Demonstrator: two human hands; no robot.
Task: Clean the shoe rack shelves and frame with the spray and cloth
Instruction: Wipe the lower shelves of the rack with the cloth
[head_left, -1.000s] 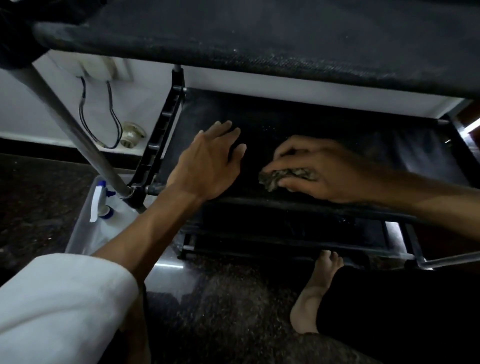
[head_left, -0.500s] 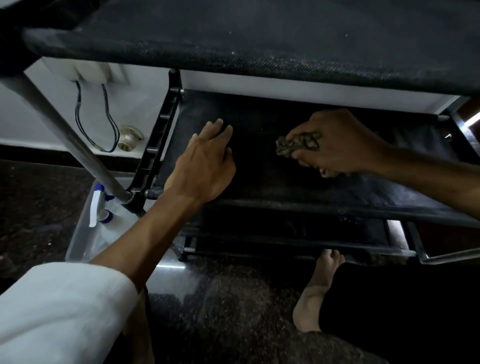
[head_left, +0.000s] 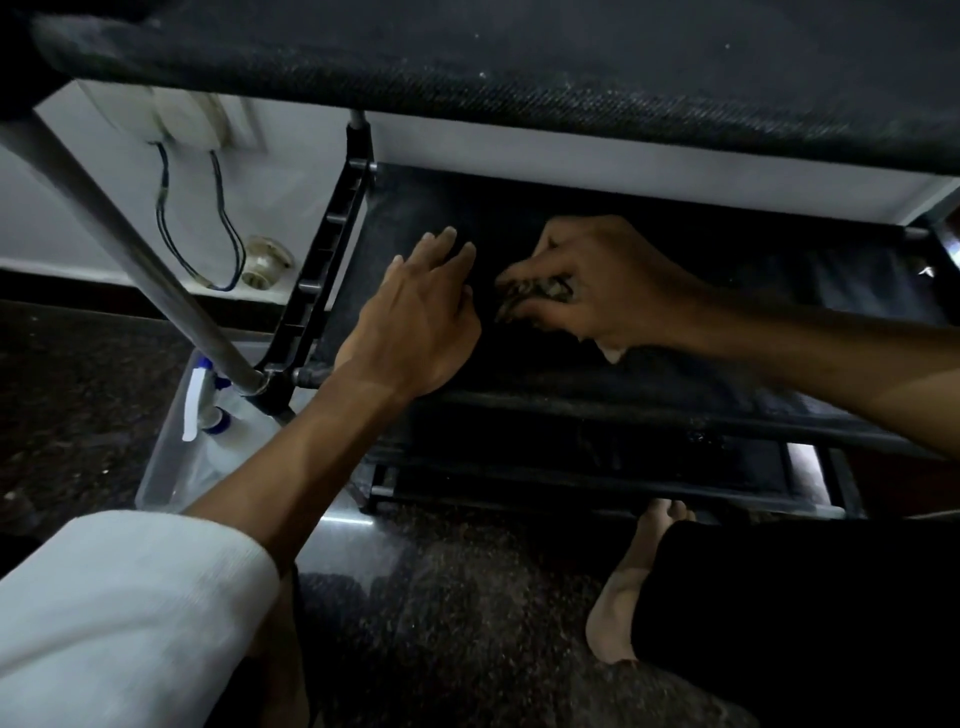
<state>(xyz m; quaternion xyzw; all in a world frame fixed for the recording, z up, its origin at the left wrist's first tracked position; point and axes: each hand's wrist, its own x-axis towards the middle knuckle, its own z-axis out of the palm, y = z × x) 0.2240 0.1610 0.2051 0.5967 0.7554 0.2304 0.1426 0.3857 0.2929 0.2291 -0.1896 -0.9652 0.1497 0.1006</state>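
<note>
The black fabric shelf (head_left: 701, 358) of the shoe rack fills the middle of the view, under a higher shelf (head_left: 519, 62). My left hand (head_left: 415, 322) lies flat on the shelf's left part, fingers straight. Just to its right, my right hand (head_left: 602, 286) grips a dark crumpled cloth (head_left: 535, 293) and presses it onto the shelf. The spray bottle (head_left: 208, 410), white with a blue nozzle, lies in a clear plastic tub (head_left: 161, 467) on the floor left of the rack.
A metal frame tube (head_left: 130, 249) slants down to a black plastic side bracket (head_left: 322, 280). A lower shelf (head_left: 571, 462) sits beneath. Loose wires (head_left: 218, 234) hang on the white wall. My bare foot (head_left: 628, 587) rests on the dark speckled floor.
My right hand has slid the cloth from the shelf's front edge toward the back and then left, close to my left hand. The left hand has stayed nearly still.
</note>
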